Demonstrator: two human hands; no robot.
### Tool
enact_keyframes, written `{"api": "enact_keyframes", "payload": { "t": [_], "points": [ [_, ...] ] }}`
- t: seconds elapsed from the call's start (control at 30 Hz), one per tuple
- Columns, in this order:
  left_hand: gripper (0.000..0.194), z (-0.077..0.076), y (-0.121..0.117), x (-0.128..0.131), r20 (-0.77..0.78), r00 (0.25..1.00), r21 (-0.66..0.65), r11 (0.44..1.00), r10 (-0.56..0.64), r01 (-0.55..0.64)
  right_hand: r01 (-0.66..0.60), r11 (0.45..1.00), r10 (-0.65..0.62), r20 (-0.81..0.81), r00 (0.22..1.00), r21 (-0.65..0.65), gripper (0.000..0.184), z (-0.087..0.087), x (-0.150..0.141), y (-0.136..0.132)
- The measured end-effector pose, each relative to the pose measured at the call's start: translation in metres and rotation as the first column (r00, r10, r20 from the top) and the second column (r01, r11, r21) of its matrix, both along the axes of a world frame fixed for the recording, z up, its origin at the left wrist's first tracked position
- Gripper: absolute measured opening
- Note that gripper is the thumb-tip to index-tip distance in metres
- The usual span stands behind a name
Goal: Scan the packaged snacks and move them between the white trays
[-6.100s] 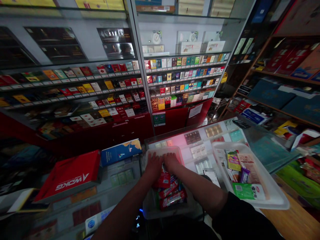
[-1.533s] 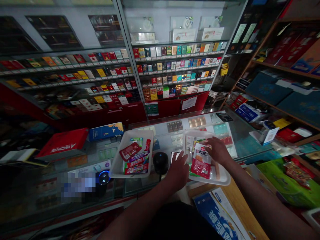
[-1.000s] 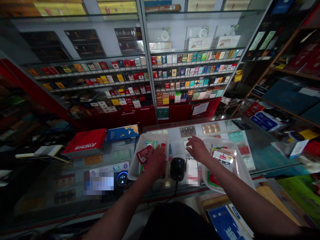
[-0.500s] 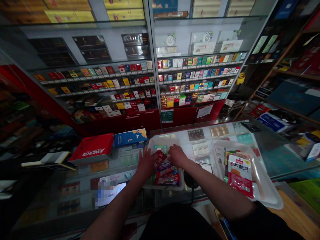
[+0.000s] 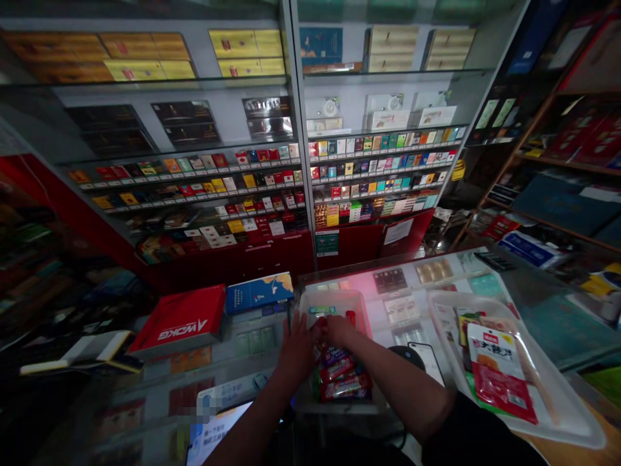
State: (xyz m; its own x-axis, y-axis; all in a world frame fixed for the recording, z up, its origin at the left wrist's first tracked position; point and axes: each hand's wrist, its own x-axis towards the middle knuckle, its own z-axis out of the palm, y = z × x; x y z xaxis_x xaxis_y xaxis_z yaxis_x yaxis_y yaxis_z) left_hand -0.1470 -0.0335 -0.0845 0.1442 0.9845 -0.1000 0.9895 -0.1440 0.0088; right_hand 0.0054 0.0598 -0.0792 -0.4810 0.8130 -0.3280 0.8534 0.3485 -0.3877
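Observation:
A white plastic bin (image 5: 363, 299) stands on the glass counter, with red and purple candy packs (image 5: 345, 386) in its near half. A small green-and-blue pack (image 5: 322, 310) lies at its far end. My left hand (image 5: 297, 353) is over the bin's left rim, fingers stretched forward and apart. Its thumb side is close to a small dark red packet (image 5: 320, 336). My right hand (image 5: 338, 331) reaches in from the right, its fingers curled closed at that packet. The fingers partly hide the packet.
A white tray (image 5: 577, 433) with a red-and-white snack bag (image 5: 499, 369) stands right. A phone (image 5: 427, 359) and a round black device (image 5: 406, 356) lie between. Left are a red box (image 5: 182, 320), a blue box (image 5: 259, 291) and a lit screen (image 5: 218, 432). Cigarette shelves (image 5: 301, 162) rise behind.
The view has tilted up, so the counter sits lower in the picture. My hands have drawn closer together over the bin, and the red packet is now more hidden by them.

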Motion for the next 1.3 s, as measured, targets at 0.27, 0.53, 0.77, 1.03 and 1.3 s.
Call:
{"api": "enact_keyframes", "payload": {
  "t": [0.27, 0.53, 0.77, 1.03, 1.3],
  "points": [
    [0.088, -0.009, -0.002, -0.004, 0.004, 1.000, 0.018, 1.000, 0.000, 0.000, 0.041, 0.998, -0.041, -0.006, 0.999, -0.043, 0.031, -0.023, -0.016, 0.010],
    [0.075, -0.006, -0.002, -0.002, 0.042, 0.999, -0.007, 1.000, 0.013, -0.013, 0.191, 0.982, -0.191, 0.040, 0.981, 0.012, 0.028, -0.026, -0.015, 0.024],
    [0.043, 0.002, 0.002, -0.002, 0.064, 0.993, -0.009, 0.995, 0.097, -0.096, 0.190, 0.980, -0.193, 0.041, 0.980, 0.055, 0.025, -0.011, 0.014, 0.041],
    [0.025, 0.016, 0.008, -0.008, 0.130, 0.972, -0.016, 0.981, 0.196, -0.196, 0.089, 0.993, -0.080, -0.111, 0.991, 0.080, 0.013, 0.019, 0.041, 0.037],
    [0.014, 0.039, 0.007, 0.003, 0.270, 0.933, 0.017, 0.968, 0.237, -0.250, 0.087, 0.994, -0.061, -0.315, 0.947, 0.067, 0.016, 0.052, 0.078, 0.028]
  ]
}}
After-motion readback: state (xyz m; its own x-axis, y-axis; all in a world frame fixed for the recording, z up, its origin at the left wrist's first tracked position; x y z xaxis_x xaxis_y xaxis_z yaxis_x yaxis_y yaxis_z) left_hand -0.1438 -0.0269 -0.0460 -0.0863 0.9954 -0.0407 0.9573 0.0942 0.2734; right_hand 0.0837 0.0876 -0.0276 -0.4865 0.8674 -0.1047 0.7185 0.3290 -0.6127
